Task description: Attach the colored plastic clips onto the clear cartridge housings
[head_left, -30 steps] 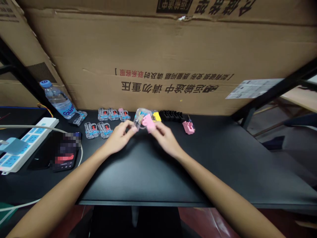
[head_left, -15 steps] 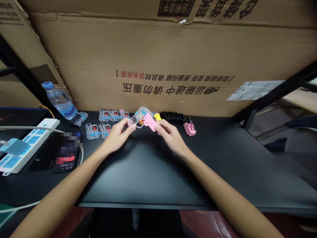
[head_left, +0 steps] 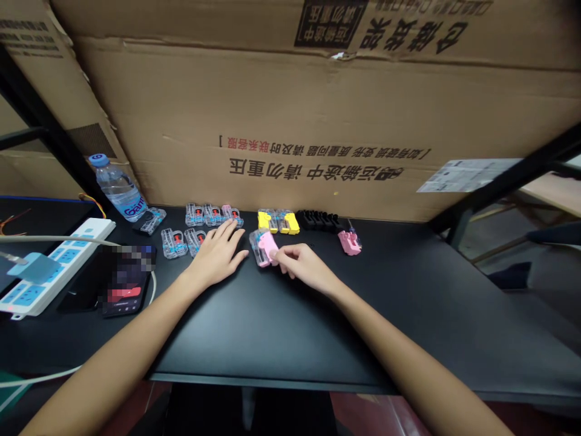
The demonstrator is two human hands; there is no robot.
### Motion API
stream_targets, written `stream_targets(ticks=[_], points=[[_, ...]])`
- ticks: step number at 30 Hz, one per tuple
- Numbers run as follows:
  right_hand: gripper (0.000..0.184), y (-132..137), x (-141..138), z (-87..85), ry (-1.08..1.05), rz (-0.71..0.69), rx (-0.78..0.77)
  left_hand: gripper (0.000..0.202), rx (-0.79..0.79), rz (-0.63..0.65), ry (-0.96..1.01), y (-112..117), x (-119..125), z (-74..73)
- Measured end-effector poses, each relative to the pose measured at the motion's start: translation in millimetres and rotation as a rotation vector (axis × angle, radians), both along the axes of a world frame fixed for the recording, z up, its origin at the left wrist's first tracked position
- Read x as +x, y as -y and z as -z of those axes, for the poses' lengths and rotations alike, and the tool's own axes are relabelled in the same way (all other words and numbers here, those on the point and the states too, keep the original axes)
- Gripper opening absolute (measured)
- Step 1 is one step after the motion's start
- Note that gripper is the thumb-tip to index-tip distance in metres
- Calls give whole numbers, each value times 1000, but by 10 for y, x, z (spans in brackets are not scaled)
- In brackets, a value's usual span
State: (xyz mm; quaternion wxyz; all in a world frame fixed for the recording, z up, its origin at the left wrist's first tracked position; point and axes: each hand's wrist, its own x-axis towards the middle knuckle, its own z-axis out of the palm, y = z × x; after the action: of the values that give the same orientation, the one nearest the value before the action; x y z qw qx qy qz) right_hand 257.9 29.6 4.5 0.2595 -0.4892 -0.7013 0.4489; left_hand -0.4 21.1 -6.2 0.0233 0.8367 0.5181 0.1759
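Observation:
A small clear plastic piece with a pink part (head_left: 264, 247) lies on the black table (head_left: 290, 315). My right hand (head_left: 299, 265) rests just right of it, fingertips pinched on its pink edge. My left hand (head_left: 218, 253) lies flat on the table to its left, fingers stretched out, holding nothing. Several clear pieces with blue and red insides (head_left: 200, 225) sit in rows just beyond and left of my left hand. Two yellow pieces (head_left: 278, 221) stand behind the pink one.
A black ridged part (head_left: 319, 220) and another pink piece (head_left: 349, 241) lie at the back. A water bottle (head_left: 118, 189), a white power strip (head_left: 40, 266) and a phone (head_left: 127, 280) are on the left. A large cardboard box (head_left: 318, 121) walls off the back.
The clear-and-pink piece was held up between both hands and now lies on the table. My left hand let go and flattened on the table. The yellow pieces are now uncovered.

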Motion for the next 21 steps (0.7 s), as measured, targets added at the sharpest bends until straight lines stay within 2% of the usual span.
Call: stream_targets(ticks=[3, 6, 8, 10, 12, 14, 16, 19, 21], points=[[52, 3, -7, 3, 44, 6, -101, 49, 32, -16, -74, -60, -27, 69], [57, 20, -15, -5, 122, 6, -130, 43, 50, -9, -82, -73, -38, 44], [62, 31, -8, -9, 167, 16, -49, 39, 65, 5, -87, -60, -45, -2], [61, 36, 1, 0, 157, 51, 135, 34, 70, 15, -104, -36, -44, -44], [52, 41, 1, 28, 123, 89, 336, 28, 62, 28, -116, -7, -31, -67], [38, 52, -19, 68, 152, 103, 458, 25, 53, 44, -115, 23, -3, -71], [37, 75, -57, 105, 266, 86, 489, 26, 49, 60, -108, 51, 33, -64], [61, 119, -125, 130, 443, 45, 483, 31, 39, 74, -81, 83, 80, -55], [63, 141, -156, 130, 506, 29, 486, 31, 25, 77, -42, 93, 96, -56]])
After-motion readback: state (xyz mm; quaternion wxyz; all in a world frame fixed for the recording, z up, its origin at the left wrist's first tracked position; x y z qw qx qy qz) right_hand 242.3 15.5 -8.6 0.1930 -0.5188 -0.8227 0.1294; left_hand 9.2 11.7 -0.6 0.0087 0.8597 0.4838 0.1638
